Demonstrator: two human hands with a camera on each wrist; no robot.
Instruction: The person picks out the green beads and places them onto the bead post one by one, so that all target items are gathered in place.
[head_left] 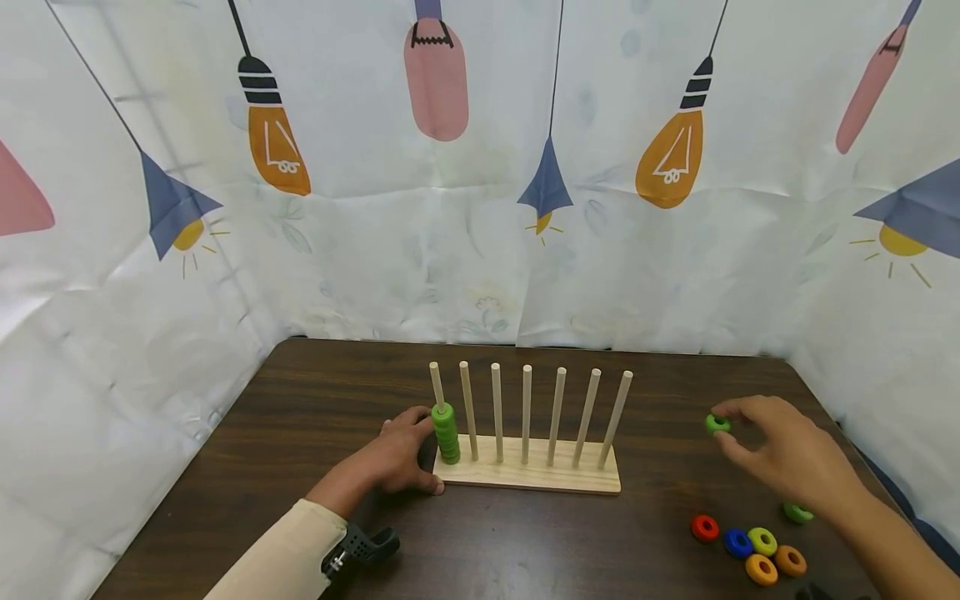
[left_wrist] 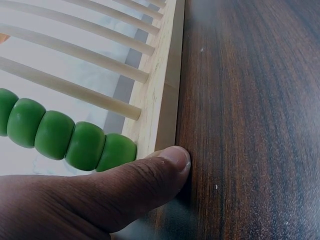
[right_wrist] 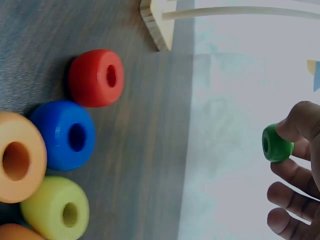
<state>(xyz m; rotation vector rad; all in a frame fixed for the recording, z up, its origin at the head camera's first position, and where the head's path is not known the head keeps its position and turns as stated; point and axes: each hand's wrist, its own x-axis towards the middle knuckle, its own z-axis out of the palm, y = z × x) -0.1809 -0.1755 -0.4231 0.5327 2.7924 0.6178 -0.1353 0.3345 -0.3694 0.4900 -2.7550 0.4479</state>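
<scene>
A wooden peg rack (head_left: 540, 477) with a row of upright pegs stands mid-table. Several green beads (head_left: 446, 435) are stacked on its leftmost peg; the other pegs are bare. My left hand (head_left: 397, 454) holds the left end of the rack, its thumb (left_wrist: 150, 175) against the front corner of the base in the left wrist view. The other left fingers are partly hidden behind the stack. Off to the right, my right hand (head_left: 787, 450) pinches a green bead (right_wrist: 278, 145) between thumb and fingertip, raised above the table, while its remaining fingers are loosely bent.
Loose beads lie at the table's right front: red (head_left: 705, 528), blue (head_left: 738, 543), yellow-green (head_left: 762, 542), two orange ones (head_left: 761, 570), and a green one (head_left: 797, 513) partly behind the right forearm. A printed curtain (head_left: 420, 250) hangs behind the dark wooden table (head_left: 525, 550).
</scene>
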